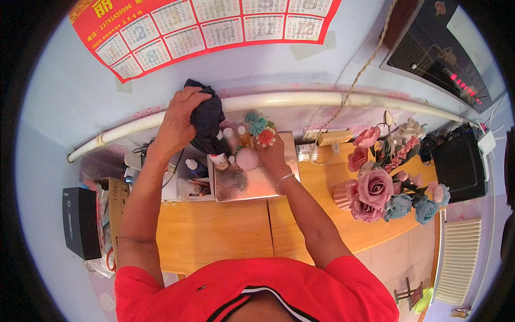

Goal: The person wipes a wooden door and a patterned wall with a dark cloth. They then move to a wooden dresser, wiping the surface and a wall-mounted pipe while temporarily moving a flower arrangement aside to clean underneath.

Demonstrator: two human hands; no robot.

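Note:
A crumpled dark cloth (208,117) is gripped in my left hand (178,122), raised against the wall at the white pipe. My right hand (273,155) reaches to the small bottles on a shiny pinkish box (257,185). Its fingers are mostly hidden behind a small coral artificial flower (266,137), so I cannot tell whether it grips anything. A teal flower (256,123) is beside that one. Just left of my right hand is a round pink object (247,159). A white bottle (219,161) and an amber bottle (244,138) stand close by.
A white organizer (194,189) with a dark blue bottle (196,167) adjoins the box on the wooden table (220,222). Artificial roses (375,185) stand at the right. A twisted cord (360,72) hangs over the white pipe (289,99). A black box (80,222) is at far left.

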